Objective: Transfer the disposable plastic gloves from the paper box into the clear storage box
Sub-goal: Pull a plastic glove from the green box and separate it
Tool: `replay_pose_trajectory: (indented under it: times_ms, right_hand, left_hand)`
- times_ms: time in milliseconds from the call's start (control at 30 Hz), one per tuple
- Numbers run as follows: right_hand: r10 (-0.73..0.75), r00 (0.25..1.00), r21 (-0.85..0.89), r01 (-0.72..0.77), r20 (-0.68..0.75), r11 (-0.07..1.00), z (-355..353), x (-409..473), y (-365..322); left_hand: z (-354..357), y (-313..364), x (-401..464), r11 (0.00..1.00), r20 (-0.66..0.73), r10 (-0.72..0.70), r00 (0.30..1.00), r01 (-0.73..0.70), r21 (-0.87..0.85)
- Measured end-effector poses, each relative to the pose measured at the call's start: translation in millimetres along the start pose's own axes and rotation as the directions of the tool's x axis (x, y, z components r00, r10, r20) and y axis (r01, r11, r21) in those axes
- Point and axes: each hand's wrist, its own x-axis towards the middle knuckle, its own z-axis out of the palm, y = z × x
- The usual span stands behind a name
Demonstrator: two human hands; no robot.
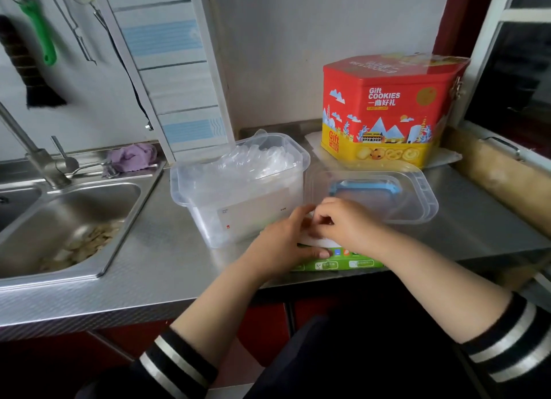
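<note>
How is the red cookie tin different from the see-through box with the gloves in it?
The cookie tin is red and yellow with pictures, so its inside is hidden; the clear storage box shows the plastic gloves piled inside. The cookie tin has its lid on; the clear storage box stands open, its lid lying beside it. Both stand on the steel counter.

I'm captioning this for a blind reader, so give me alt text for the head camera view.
Both hands, left hand and right hand, work at a green paper box at the front edge of a steel counter. Behind it stands an open clear box holding plastic gloves, its lid beside it, a red cookie tin behind.
</note>
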Motion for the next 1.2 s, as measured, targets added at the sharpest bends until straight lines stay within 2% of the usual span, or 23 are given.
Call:
replay_pose_trajectory:
  times_ms: [267,400,467,567,600,633,700,733,800,867,933,1000,1133,1200]
  right_hand:
    - [-0.003,0.977,0.209,0.048,-0.212,0.977,-16,3,-8]
    - [0.026,0.879,0.371,0.173,-0.476,0.912,-53,4,-20]
    - [0.053,0.827,0.465,0.261,-0.559,0.846,-72,5,-24]
    - [0.027,0.811,0.519,0.348,-0.584,0.781,-89,5,-23]
    - [0.014,0.808,0.513,0.36,-0.589,0.779,-92,5,-23]
    - [0.002,0.801,0.501,0.373,-0.599,0.781,-94,4,-23]
    - [-0.02,0.785,0.48,0.399,-0.619,0.782,-95,4,-23]
    - [-0.031,0.782,0.474,0.409,-0.623,0.78,-95,4,-23]
    - [-0.057,0.779,0.461,0.426,-0.624,0.779,-93,4,-25]
    - [-0.079,0.781,0.439,0.427,-0.619,0.791,-90,6,-27]
    - [-0.093,0.794,0.432,0.42,-0.6,0.798,-89,9,-32]
    - [-0.116,0.806,0.411,0.413,-0.581,0.813,-89,14,-37]
    - [-0.163,0.806,0.297,0.386,-0.569,0.873,-87,30,-46]
    - [-0.189,0.779,0.158,0.346,-0.598,0.925,-86,46,-50]
  left_hand:
    - [5,-3,6,0.999,-0.037,-0.034,0.999,0.035,0.027]
    - [8,-10,6,0.994,-0.046,-0.091,0.995,0.093,0.055]
    - [8,-11,4,0.995,-0.022,-0.101,0.995,0.101,-0.005]
    - [-5,-6,1,0.99,-0.028,-0.011,1.0,0.007,-0.14]
    - [-11,-6,-1,0.96,-0.029,0.039,0.999,-0.046,-0.277]
    - [-18,-6,-3,0.887,-0.03,0.091,0.995,-0.094,-0.451]
    - [-32,0,-6,0.645,-0.051,0.158,0.986,-0.142,-0.751]
    - [-39,6,-6,0.513,-0.063,0.113,0.992,-0.113,-0.851]
    - [-55,18,-4,0.308,-0.043,-0.03,0.999,-0.032,-0.951]
    - [-72,23,0,0.211,-0.031,-0.065,0.997,-0.016,-0.977]
    - [-88,27,2,0.234,-0.05,-0.068,0.996,-0.033,-0.972]
    - [-102,32,5,0.316,-0.079,-0.111,0.991,-0.04,-0.948]
    - [-126,33,13,0.563,-0.224,-0.137,0.965,-0.11,-0.819]
    - [-137,29,17,0.732,-0.344,-0.146,0.927,-0.132,-0.668]
